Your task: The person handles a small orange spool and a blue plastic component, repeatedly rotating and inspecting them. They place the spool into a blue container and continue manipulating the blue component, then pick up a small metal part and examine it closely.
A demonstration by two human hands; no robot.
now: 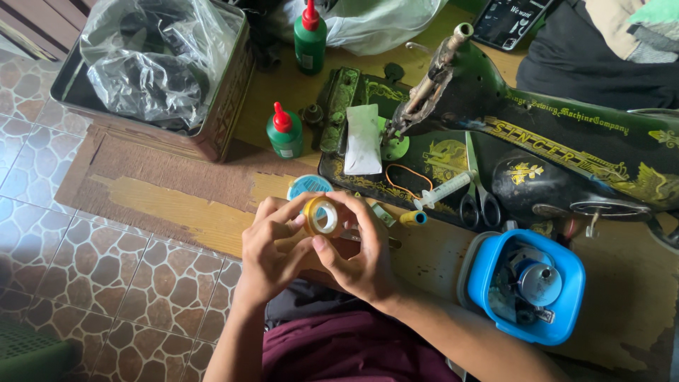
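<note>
Both hands up close around a small roll of clear yellowish tape point(322, 216), just off the table's near edge, below the sewing machine bed. Left hand point(272, 251) curled on the roll from 8 o'clock, fingertips on its rim; right hand point(361, 258) wrapped round it from 4 o'clock, thumb on the edge. Roll's open core facing up toward the camera, so axis roughly vertical.

At 12 o'clock, 2 green plastic squeeze bottles with red nozzles: one point(285, 131) near, one point(310, 39) further back, paper label on its side. Round blue lid point(306, 185) just behind the tape. Rusty rectangular metal tin point(226, 106) at 10 o'clock, crinkly clear plastic bag inside. Black cast-iron sewing machine point(566, 152) with gold decals at 2 o'clock, scissors point(479, 198) and a syringe point(444, 191) lying on its bed. Glossy blue plastic tub point(488, 272) at 3 o'clock, full of small metal parts. Worn wooden tabletop point(170, 201), paint flaking.
</note>
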